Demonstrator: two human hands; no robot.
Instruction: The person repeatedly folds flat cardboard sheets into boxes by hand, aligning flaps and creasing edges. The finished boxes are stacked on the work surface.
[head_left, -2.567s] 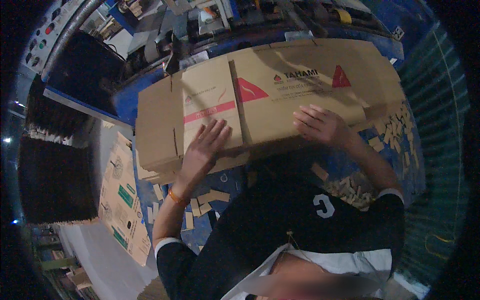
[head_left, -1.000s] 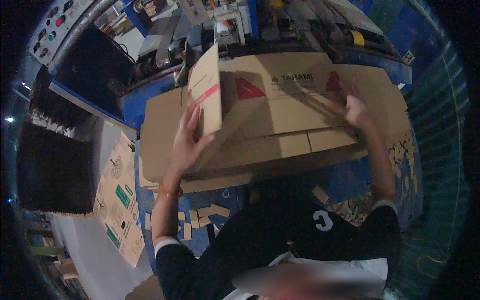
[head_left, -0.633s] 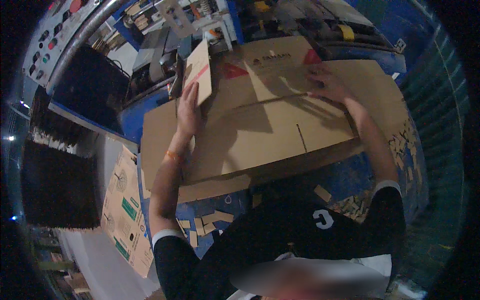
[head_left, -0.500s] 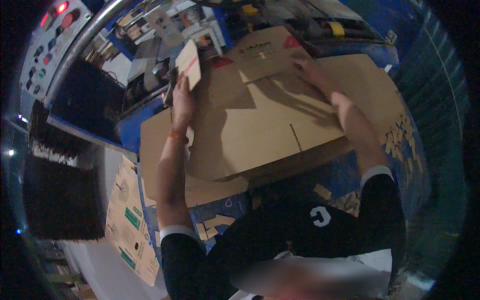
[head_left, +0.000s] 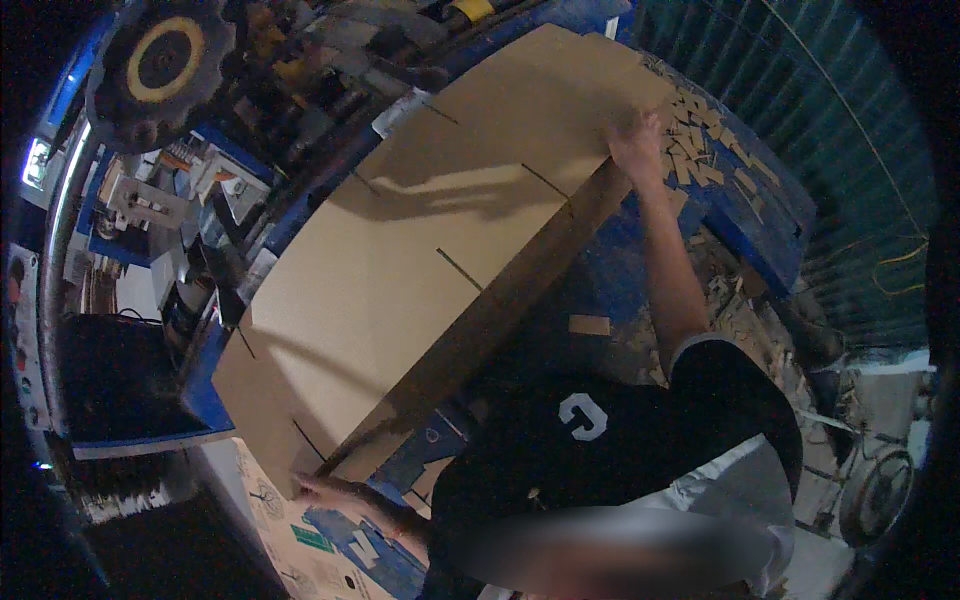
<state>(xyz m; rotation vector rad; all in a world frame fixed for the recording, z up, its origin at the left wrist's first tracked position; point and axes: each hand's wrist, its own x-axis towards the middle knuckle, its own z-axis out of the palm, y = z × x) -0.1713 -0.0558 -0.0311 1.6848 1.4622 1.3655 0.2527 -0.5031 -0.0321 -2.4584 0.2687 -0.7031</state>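
A wide brown cardboard sheet, cut with several dark slots, lies slantwise before me with its plain face up. My left hand is closed on its near left corner, the fingers at the very edge. Farther off, my right hand grips the near edge toward the sheet's right end; it is slightly blurred and its thumb is hard to make out. Below the near edge a shaded brown band shows, and I cannot tell whether it is more cardboard stacked underneath. Shadows of my arms fall across the sheet.
Under the sheet is a blue table, with small cardboard offcuts scattered at its right end. Machinery with a dark handwheel stands along the far left. A printed cardboard piece lies low at left. Corrugated wall at right.
My view has swung round. The printed cardboard flap in my left hand is out of sight, and that hand has come down to the near left corner. My right hand has shifted to the near edge.
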